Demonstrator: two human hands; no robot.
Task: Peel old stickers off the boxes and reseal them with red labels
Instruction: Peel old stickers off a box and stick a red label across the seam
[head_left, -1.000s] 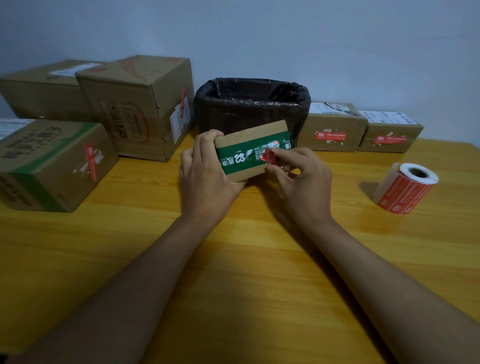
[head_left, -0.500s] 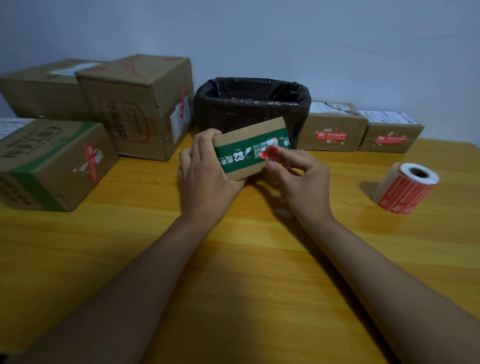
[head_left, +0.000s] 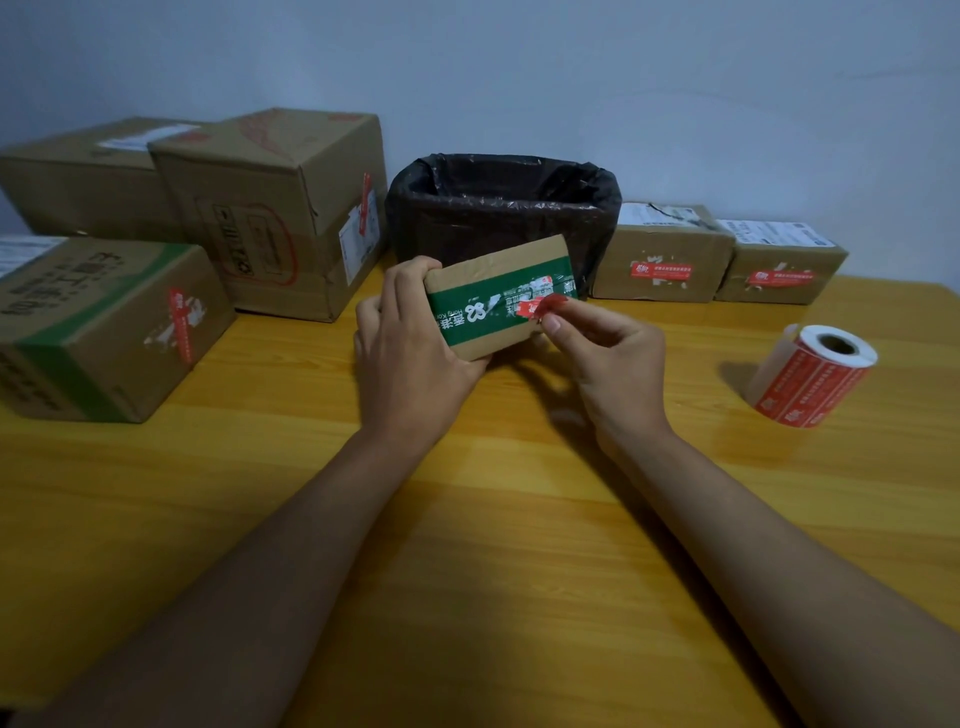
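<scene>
**Sticker half-peeled, box held above table**

Left hand (head_left: 410, 353) grips small green-banded box (head_left: 498, 304) at its left end, fingers curled over the top edge, box tilted, lifted off the wooden table (head_left: 467, 519). Right hand (head_left: 613, 358) pinches the lifted red sticker (head_left: 545, 307) between thumb and forefinger at box's 3 o'clock end. Black-lined bin (head_left: 498, 208) just behind at 12 o'clock. Red label roll (head_left: 813, 376) at 3 o'clock, well apart. Two small relabelled boxes (head_left: 665, 260) at 2 o'clock, larger boxes (head_left: 270, 208) at 10 o'clock
</scene>
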